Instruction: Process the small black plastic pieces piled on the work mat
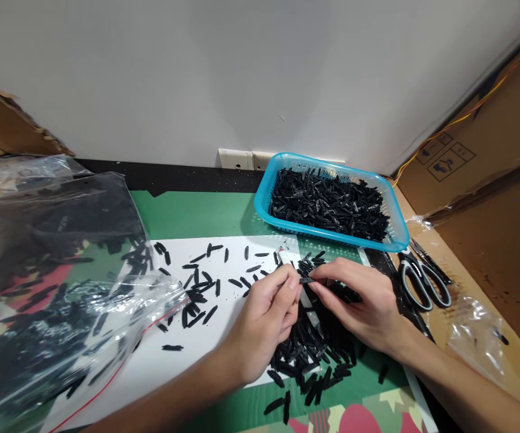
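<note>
Between my two hands is a small black strip-like piece (pixel 306 280). My left hand (pixel 273 307) is closed, with thumb and forefinger pinching its left end. My right hand (pixel 359 294) pinches the other end between thumb and fingertips. A slim white stick-like object (pixel 283 256) runs beneath or beside my left fingers; whether they grip it I cannot tell. Below both hands lies a pile of similar black pieces (pixel 305 349), and more loose black pieces (pixel 201 282) are scattered on the white sheet (pixel 151 373) to the left.
A blue plastic basket (pixel 332 233) full of black pieces stands behind my hands. Scissors (pixel 417 279) and a small clear bag (pixel 476 337) lie at the right by a cardboard box (pixel 490 162). A large clear zip bag (pixel 61 270) with black pieces covers the left.
</note>
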### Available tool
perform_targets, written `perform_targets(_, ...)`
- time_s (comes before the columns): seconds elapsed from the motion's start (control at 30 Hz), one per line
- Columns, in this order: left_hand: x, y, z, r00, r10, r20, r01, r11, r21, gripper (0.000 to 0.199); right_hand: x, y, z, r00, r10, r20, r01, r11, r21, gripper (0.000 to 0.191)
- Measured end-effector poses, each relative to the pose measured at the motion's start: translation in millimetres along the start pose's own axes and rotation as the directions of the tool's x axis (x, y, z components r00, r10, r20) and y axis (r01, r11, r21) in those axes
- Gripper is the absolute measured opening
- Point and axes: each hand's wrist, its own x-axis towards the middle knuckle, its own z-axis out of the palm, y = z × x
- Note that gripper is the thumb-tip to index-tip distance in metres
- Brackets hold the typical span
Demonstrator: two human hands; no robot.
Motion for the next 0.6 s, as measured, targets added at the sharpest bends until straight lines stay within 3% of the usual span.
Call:
perform_targets(0.17,0,1,0.1,1.0,0.0,-0.007,0.0,1.0,0.012,0.046,-1,1,2,0.998,-0.058,0.004,0.058,0.997,-0.058,0.008)
perform_targets(0.3,1,0,-0.2,1.0,0.002,-0.005,-0.002,1.0,0.003,0.045,0,12,-8,0.981,-0.191,-0.015,0.179,0.942,-0.282,0.012)
perform_targets(0.37,1,1,-1.2,1.0,0.017,-0.015,-0.016,1.0,0.007,0.044,3,22,-18,0.979,-0.174,-0.105,0.111,0.89,-0.443,0.014)
perform_targets(0.43,1,2,-2.5,0.999,0.047,-0.024,-0.047,0.999,-0.021,0.042,7,30,-28,0.967,-0.118,-0.227,-0.038,0.812,-0.582,0.013)
perform_targets(0.5,-1,5,-3.6,0.996,0.074,-0.04,-0.077,0.995,-0.063,0.041,10,33,-33,0.954,-0.073,-0.29,-0.132,0.767,-0.628,0.014)
perform_targets(0.6,-2,9,-3.7,0.996,0.074,-0.054,-0.078,0.993,-0.09,0.039,8,20,-26,0.97,-0.095,-0.225,-0.029,0.871,-0.49,0.021)
